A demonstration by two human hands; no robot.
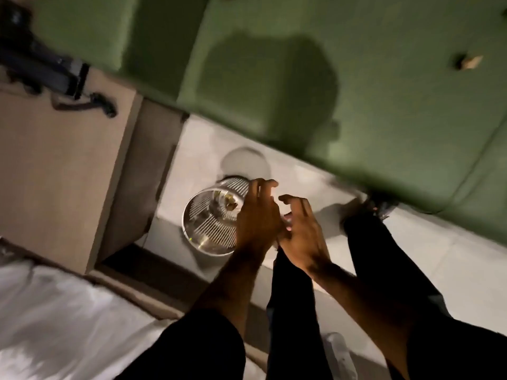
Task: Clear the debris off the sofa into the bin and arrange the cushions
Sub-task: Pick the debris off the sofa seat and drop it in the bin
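A round slatted bin (208,218) stands on the pale floor beside the green sofa (301,78), with a few scraps lying in its bottom. My left hand (256,215) hovers over the bin's right rim, fingers spread and pointing down. My right hand (300,229) is right beside it, fingers curled apart, nothing visible in it. A small piece of tan debris (469,62) lies on the sofa seat at the upper right. The view is blurred by motion.
A beige cabinet (55,165) stands left of the bin, with a dark strap or cable (82,102) draped on top. White bedding (55,325) fills the lower left. My dark-trousered legs (365,242) stand between the bin and the sofa's front edge.
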